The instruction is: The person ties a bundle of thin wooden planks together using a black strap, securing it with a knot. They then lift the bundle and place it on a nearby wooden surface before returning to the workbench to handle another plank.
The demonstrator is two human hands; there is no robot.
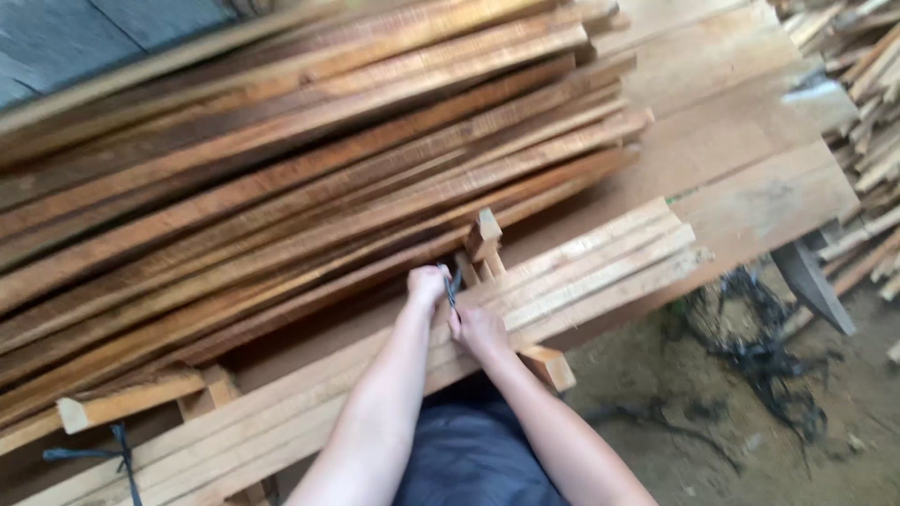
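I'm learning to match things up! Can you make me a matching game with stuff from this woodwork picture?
Things:
1. left hand
2. big pile of reddish planks
3. black tangle
4. dark strap

Places:
A. on the dirt ground, right
B. bottom left corner
C. gripping the dark strip above the pale slats
D. upper left, on the table

Pairs: 1-C, 2-D, 3-A, 4-B

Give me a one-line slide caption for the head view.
Both hands, left hand and right hand, grip a dark strap over a bundle of light wooden slats on a plank table.
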